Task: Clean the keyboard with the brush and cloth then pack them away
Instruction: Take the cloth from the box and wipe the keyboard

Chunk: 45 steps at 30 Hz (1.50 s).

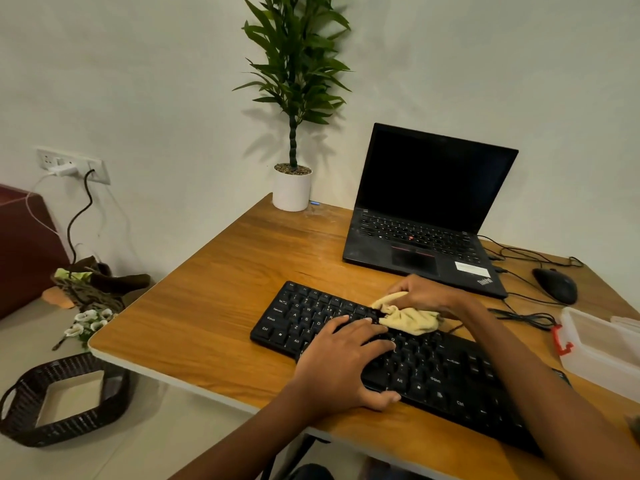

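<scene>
Left hand [346, 362]: I see it flat on the black plastic keyboard [304, 320], wooden desk [207, 306].
Right hand [420, 294]: grips crumpled pale-yellow cloth [412, 322] on upper keys.
Writing: "ThinkPad", black laptop [433, 188].
Hidden: keyboard's right end, under forearm [540, 393].

Brightness: the room is a bit dim, with a warm yellow look.
Light: it is soft and comes from above and in front. The wall [138, 81] gets darker toward the corners.
Shadows: the plant [294, 64] throws faint grey shadows on the wall on both sides of its stem. It is dark under the table [207, 306] edge by the basket [62, 427].
Shine: the table top has a pale glow in the middle. The laptop screen [433, 181] is flat black.
Sharpness: letters at the far end of the keyboard [301, 317] are easy to read, but the near end looks smeary. The cloth [410, 322] and right hand [420, 294] are a little soft.
Bending: the table edges and wall socket [72, 164] lean and curve near the sides.
</scene>
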Each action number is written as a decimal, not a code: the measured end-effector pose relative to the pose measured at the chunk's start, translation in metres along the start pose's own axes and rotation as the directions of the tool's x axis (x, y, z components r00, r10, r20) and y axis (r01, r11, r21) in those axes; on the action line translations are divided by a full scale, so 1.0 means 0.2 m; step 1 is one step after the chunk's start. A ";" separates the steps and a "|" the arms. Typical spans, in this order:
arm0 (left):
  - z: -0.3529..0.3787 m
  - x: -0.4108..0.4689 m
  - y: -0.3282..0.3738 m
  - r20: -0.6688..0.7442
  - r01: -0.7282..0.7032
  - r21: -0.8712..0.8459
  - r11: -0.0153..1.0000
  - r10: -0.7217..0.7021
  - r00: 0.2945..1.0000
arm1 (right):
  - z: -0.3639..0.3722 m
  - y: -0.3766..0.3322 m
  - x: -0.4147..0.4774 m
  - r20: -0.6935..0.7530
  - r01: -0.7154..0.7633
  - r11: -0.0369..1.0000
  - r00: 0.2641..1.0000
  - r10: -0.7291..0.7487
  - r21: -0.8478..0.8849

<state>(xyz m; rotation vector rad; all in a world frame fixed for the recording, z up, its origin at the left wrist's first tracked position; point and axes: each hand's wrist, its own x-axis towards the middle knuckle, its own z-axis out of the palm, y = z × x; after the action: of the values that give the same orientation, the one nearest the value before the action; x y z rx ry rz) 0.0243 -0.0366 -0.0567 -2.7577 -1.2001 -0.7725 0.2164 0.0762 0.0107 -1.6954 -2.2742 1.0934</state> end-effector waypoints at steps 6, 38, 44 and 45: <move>-0.01 0.01 -0.01 0.028 -0.023 0.001 1.000 0.023 0.999 | 0.16 -0.32 0.25 -0.020 0.096 0.995 0.995 -0.095 0.041; -0.02 0.01 0.03 0.039 0.011 -0.019 1.000 -0.010 0.999 | 0.01 -0.15 0.14 0.156 0.064 0.992 0.987 -0.046 -0.111; -0.02 0.01 0.04 0.054 0.009 -0.002 1.000 -0.009 0.998 | -0.17 0.09 -0.20 0.149 -0.032 0.980 0.987 0.062 -0.197; -0.03 0.01 0.05 0.052 0.010 0.001 1.000 -0.010 0.999 | -0.18 0.11 -0.26 0.137 -0.053 0.975 0.987 0.084 -0.216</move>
<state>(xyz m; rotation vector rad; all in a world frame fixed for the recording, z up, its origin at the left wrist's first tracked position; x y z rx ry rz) 0.0294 -0.0429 -0.0492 -2.7898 -1.2234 -0.7047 0.2718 0.0507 0.0418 -1.8399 -2.5210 1.0526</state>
